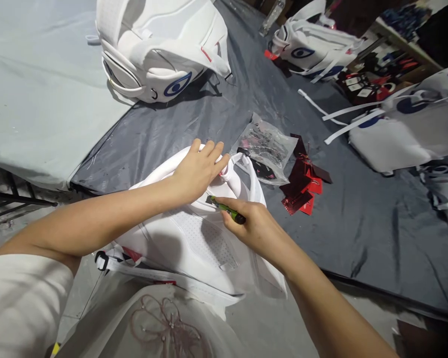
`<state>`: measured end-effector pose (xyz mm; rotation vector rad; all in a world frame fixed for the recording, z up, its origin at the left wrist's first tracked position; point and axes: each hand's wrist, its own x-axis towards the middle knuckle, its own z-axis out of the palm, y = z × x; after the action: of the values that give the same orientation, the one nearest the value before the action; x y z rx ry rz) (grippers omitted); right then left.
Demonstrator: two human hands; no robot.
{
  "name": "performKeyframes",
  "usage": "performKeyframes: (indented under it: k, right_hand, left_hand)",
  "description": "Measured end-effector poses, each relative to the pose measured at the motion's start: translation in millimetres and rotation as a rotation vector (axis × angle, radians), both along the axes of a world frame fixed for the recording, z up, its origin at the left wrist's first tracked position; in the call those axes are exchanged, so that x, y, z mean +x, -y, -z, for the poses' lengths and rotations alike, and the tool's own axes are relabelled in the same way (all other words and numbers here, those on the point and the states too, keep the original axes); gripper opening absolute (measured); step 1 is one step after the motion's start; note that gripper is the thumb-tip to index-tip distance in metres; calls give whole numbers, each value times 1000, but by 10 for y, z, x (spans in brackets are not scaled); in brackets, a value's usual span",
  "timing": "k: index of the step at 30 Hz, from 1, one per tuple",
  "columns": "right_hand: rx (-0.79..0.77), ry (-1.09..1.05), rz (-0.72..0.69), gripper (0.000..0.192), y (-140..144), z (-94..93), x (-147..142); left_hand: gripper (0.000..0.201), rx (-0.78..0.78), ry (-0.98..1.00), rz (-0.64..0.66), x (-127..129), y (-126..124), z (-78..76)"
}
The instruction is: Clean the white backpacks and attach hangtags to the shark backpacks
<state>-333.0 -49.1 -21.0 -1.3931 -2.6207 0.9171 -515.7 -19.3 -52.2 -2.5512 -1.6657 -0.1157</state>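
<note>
A white backpack point(194, 238) rests at the table's near edge, its lower part hanging over the front. My left hand point(196, 174) lies over the top of this bag, fingers spread and pressed against the white fabric. Its thumb is hidden. Close beside it, my right hand point(246, 219) is closed around a small green-and-black tool point(227, 209) with a short greyish tip. That tip touches or almost touches a seam near the bag's top; I cannot tell which. A white looped strap point(252, 171) rises from the bag just beyond my right hand.
A clear plastic bag of small dark parts point(271, 144) and several red tags point(304, 184) lie on the dark table cover point(358, 214). Another white backpack point(164, 54) stands at the back left. More white bags point(317, 49) sit farther right, with a clear bottle point(272, 17) behind.
</note>
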Motion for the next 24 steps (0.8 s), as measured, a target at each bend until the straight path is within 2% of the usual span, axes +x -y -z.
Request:
performKeyframes:
  k: [9, 13, 24]
  right_hand:
    - [60, 122, -96, 42, -21, -7, -9]
    - [33, 180, -130, 43, -36, -39, -12]
    - [47, 263, -80, 44, 23, -74, -83]
  left_hand:
    - [62, -7, -13, -5, 7, -4, 0]
    - [61, 4, -9, -2, 4, -5, 1]
    - [65, -30, 31, -1, -13, 1, -30]
